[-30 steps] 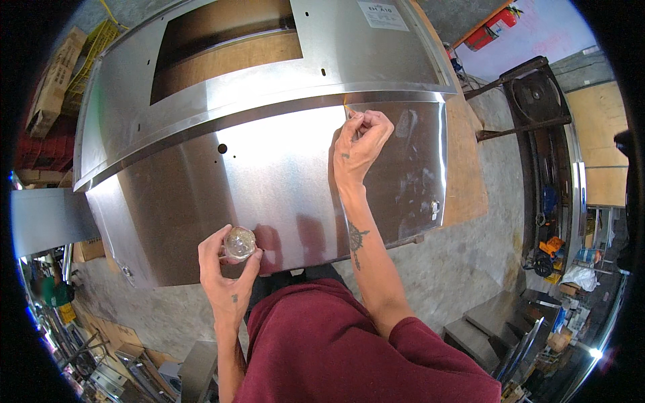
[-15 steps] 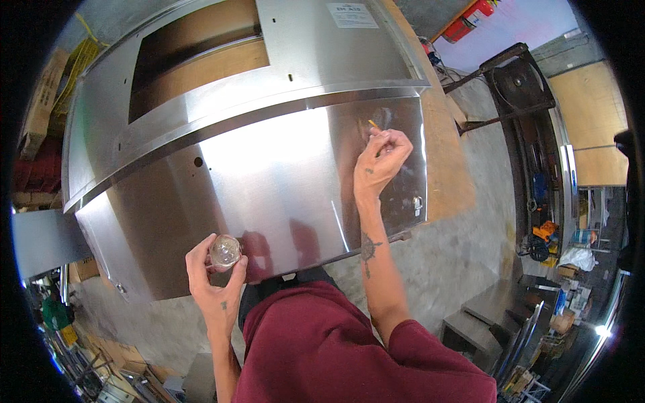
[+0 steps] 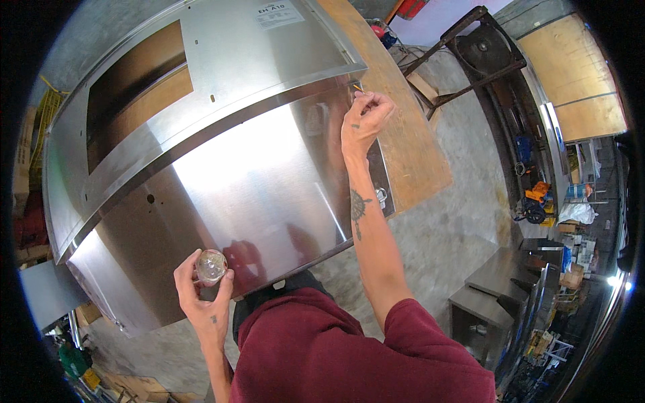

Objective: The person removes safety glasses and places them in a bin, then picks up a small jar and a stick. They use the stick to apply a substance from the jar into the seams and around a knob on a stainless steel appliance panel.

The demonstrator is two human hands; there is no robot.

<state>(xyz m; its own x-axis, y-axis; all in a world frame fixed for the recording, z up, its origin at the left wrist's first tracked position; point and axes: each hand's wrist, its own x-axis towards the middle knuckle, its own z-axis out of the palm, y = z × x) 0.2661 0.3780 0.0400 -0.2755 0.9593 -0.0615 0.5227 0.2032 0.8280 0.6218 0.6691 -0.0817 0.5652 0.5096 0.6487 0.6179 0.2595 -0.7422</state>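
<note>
A large brushed stainless steel cabinet (image 3: 225, 168) with a sloping front lies before me. Over its near edge, my left hand (image 3: 205, 299) is closed round a small, clear round jar (image 3: 211, 267), thumb and fingers on its sides. What the jar contains is hard to make out. My right hand (image 3: 366, 121) reaches to the panel's far right corner, pinching a thin yellow stick (image 3: 358, 88). The stick's end is close to the steel just below the flanged edge; whether it touches I cannot tell. A small metal latch (image 3: 381, 195) shows beside my right forearm.
A rectangular opening (image 3: 141, 94) is cut in the cabinet's upper face, near a white label (image 3: 279, 13). Under the cabinet is a wooden board (image 3: 416, 161). A dark metal frame (image 3: 484, 50) stands at the far right, with steel units (image 3: 480, 299) at the lower right.
My right hand has shifted up the panel toward its far right corner with the stick. The whole view has swung to the right; my left hand still holds the jar.
</note>
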